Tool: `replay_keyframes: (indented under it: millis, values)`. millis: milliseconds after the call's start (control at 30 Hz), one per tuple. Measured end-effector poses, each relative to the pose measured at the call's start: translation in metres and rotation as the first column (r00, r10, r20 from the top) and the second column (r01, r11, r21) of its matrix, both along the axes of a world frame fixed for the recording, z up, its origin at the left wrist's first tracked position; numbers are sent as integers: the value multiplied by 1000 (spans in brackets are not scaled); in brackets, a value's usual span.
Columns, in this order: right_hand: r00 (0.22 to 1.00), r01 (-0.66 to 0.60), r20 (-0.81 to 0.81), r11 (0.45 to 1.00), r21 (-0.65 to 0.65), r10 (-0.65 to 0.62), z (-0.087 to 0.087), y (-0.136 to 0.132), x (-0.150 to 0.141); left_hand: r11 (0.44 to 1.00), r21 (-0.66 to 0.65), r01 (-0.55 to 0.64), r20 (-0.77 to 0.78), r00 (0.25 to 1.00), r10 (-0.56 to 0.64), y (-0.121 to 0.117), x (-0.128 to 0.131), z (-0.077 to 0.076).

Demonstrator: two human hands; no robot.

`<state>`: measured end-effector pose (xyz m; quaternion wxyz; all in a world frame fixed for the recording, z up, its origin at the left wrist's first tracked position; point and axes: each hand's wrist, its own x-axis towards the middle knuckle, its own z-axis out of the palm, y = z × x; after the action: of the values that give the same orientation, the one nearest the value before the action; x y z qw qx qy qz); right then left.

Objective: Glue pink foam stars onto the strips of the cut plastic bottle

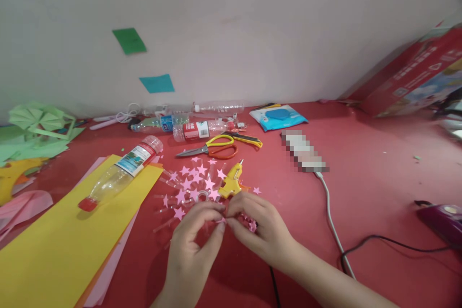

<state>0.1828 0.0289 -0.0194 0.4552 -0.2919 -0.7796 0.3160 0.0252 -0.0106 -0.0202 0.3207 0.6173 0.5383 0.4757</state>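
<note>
My left hand [195, 243] and my right hand [265, 228] meet low in the middle, fingertips pinched together on a small pink paper piece [222, 220]. Fingers cover most of it, so its full shape cannot be told. Just beyond lies a cut clear plastic bottle [202, 195], its strips splayed out on the table. Several pink paper stars [186, 184] are spread over those strips. A yellow hot glue gun [231, 183] rests behind my right hand, nozzle pointing away. More pink stars [252, 225] show partly under my right hand.
Scissors [209, 148] and a box cutter [249, 140] lie behind the glue gun. Yellow paper [65, 231] at left bears a red-capped bottle [119, 173]. Farther back are more bottles [197, 130] and a wipes pack [278, 118]. A white cable [329, 207] crosses the red table.
</note>
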Motion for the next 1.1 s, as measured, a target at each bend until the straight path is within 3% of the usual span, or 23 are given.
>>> replay_keyframes:
  millis: [367,467,533,633,700,767,967,1100]
  values:
    - [999,37,19,999,-35,-36,-3,-2,-3,1000,20,0,-20,1000,1,2,2,-2]
    - [987,90,133,996,16,-92,-4,1,0,1000,25,-2,-32,999,3,2,1,-3]
    - [923,200,319,976,88,-218,-6,7,4,1000,21,-16,-20,1000,16,2,-1,-4]
    - [705,317,603,926,203,-373,-12,19,11,999,21,-38,42,998,37,3,-3,-6]
    - [609,331,698,921,208,-377,-15,25,13,999,23,-48,79,996,46,3,-4,-6]
    - [577,340,732,922,187,-361,-17,28,13,999,14,-52,94,994,50,4,-3,-6]
    - [566,351,750,923,156,-342,-15,28,7,998,13,-60,120,991,58,5,-3,-5]
    - [706,467,608,884,-14,-363,-12,31,12,998,9,-69,108,992,68,6,-5,-6]
